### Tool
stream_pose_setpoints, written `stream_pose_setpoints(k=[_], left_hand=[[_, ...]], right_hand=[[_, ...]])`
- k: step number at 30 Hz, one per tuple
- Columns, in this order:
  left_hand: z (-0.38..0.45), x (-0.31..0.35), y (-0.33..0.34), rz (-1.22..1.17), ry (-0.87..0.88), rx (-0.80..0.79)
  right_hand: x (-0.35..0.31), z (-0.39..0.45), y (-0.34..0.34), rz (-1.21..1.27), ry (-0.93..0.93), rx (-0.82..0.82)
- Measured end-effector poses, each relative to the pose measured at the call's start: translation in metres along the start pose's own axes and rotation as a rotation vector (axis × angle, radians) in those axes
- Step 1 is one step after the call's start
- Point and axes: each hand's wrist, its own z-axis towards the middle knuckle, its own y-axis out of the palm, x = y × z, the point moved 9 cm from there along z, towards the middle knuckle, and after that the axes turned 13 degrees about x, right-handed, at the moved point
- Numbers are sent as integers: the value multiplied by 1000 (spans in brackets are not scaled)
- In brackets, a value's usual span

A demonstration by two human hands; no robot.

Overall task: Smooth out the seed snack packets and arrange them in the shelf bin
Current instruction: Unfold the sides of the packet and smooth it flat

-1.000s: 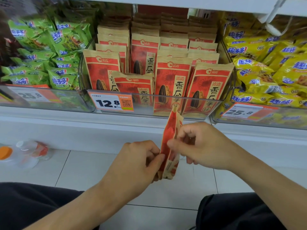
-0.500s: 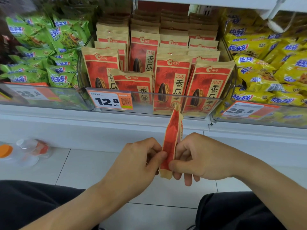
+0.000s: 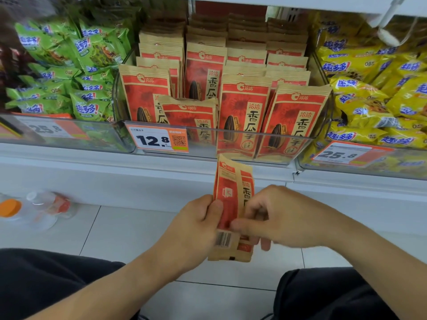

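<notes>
A red and tan seed packet point(image 3: 231, 188) stands upright and folded lengthwise below the shelf edge, between both my hands. My left hand point(image 3: 196, 227) grips its left side with the thumb on the front. My right hand point(image 3: 277, 215) pinches its right side, thumb pressed across the lower front. Above, the clear shelf bin point(image 3: 208, 144) holds several rows of matching seed packets point(image 3: 242, 112) standing upright. One front packet point(image 3: 189, 116) sits lower than its neighbours.
Green snack bags point(image 3: 69, 65) fill the bin to the left, yellow snack bags point(image 3: 374, 93) the bin to the right. An orange price tag point(image 3: 159, 139) reads 12.8. A clear bottle with an orange cap point(image 3: 34, 209) lies on the tiled floor at left.
The packet has turned from edge-on to partly facing me, showing its back and barcode. My right hand slid down its side and both hands shifted slightly lower.
</notes>
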Motion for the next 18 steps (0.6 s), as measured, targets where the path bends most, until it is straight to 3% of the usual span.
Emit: stream_pose_setpoints(k=[4,11,18], left_hand=[[1,-5,-2,-81,-80,-15],[4,-6,0,-118,-109,-56],[9,8,-18,-166,16,125]], right_hand=[[24,9,-35,-116,109,176],[20,10,-43,419,94,218],[13,7,-50,449,59,283]])
